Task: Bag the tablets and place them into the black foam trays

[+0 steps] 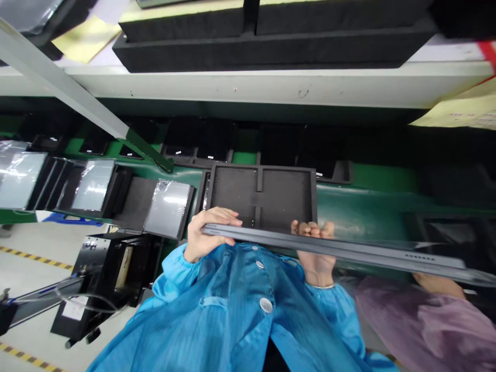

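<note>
Two slim grey tablets (267, 236), seen edge-on with small speaker holes at their ends, lie together across the front of my body. My left hand (211, 232) is closed around their left end, thumb on the near side and fingers on the far side. My right hand (315, 258) is at their middle, fingers curled up past the far edge; the tablets hide part of the palm. Clear film shows at the right end. Just beyond my hands sits a black foam tray (287, 199) with bare compartments.
Film-wrapped tablets (168, 206) lie in foam trays at left on the green bench (349, 206). Dark trays line the back under a white shelf (232, 88). A slanted metal post (77, 98) stands at left. A co-worker's purple sleeve (422, 320) is close at right.
</note>
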